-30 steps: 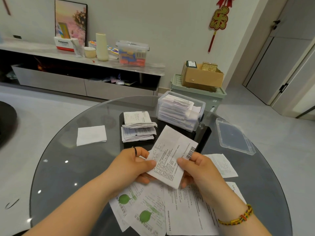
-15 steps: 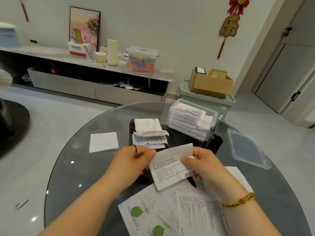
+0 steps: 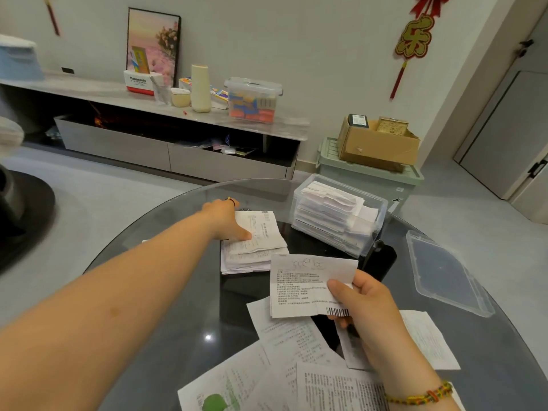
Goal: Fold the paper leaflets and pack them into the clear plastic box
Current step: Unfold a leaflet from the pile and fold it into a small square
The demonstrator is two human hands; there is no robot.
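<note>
My right hand (image 3: 366, 304) pinches a folded leaflet (image 3: 302, 287) with a barcode at its lower edge, held above the table's middle. My left hand (image 3: 224, 218) is stretched forward to a stack of folded leaflets (image 3: 258, 252); its thumb lies on the top sheet and its fingers are hidden behind the stack's left side. The clear plastic box (image 3: 372, 241) stands right of the stack, lidless and nearly full of folded leaflets. Several unfolded leaflets (image 3: 296, 366) lie spread at the near edge.
The box's clear lid (image 3: 444, 271) lies at the right side of the round glass table (image 3: 166, 292). A loose sheet (image 3: 427, 336) lies beside my right wrist. Beyond the table are a low cabinet, a green bin and a cardboard box.
My left hand let go of the folded leaflet and reached forward to the stack. My right hand alone now holds that leaflet, folded in half.
</note>
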